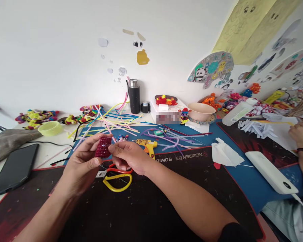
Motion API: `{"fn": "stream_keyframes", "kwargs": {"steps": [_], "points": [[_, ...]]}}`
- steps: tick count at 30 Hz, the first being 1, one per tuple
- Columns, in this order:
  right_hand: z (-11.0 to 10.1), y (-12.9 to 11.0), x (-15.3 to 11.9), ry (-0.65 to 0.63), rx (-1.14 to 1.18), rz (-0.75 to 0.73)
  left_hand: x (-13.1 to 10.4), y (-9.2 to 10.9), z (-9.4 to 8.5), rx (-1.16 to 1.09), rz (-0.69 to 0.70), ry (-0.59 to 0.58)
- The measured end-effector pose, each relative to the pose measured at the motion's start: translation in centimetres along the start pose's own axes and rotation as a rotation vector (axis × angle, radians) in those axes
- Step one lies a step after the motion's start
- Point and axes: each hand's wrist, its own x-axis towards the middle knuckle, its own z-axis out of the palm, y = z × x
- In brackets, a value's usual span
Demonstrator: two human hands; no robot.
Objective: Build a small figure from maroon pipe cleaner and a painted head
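A dark red, fuzzy coil of wound pipe cleaner is held up over the black mat. My left hand has its fingers behind the coil and the thumb at its lower edge. From the other side my right hand pinches the coil's right edge between thumb and fingers; some of those fingertips are hidden. Just below the hands lie scissors with one yellow and one red handle, their blades partly covered. Behind my right hand rests a yellow glue gun, partly hidden by it.
Loose pipe cleaners spread across the blue mat behind. A black thermos stands against the wall, near a beige bowl. To the left lies a phone; to the right, a white power bank and another person's hand.
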Motion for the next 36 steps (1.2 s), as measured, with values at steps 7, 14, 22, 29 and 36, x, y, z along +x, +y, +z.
{"fn": "stream_keyframes", "kwargs": {"steps": [7, 14, 22, 29, 36], "points": [[-0.3, 0.1, 0.1, -0.060, 0.014, -0.039, 0.0, -1.9, 0.0, -0.102, -0.207, -0.107], [-0.7, -0.6, -0.1, 0.133, -0.147, -0.036, 0.3, -1.2, -3.3, 0.379, -0.049, -0.174], [-0.6, -0.3, -0.4, 0.193, -0.457, -0.017, 0.4, 1.5, -3.9, 0.954, 0.232, -0.242], [-0.4, -0.3, -0.4, 0.193, -0.553, -0.059, 0.4, 1.7, -4.0, 0.773, 0.128, -0.274], [-0.8, 0.1, -0.2, 0.183, -0.487, -0.025, 0.3, 1.3, -3.0, 0.871, 0.107, -0.135]]}}
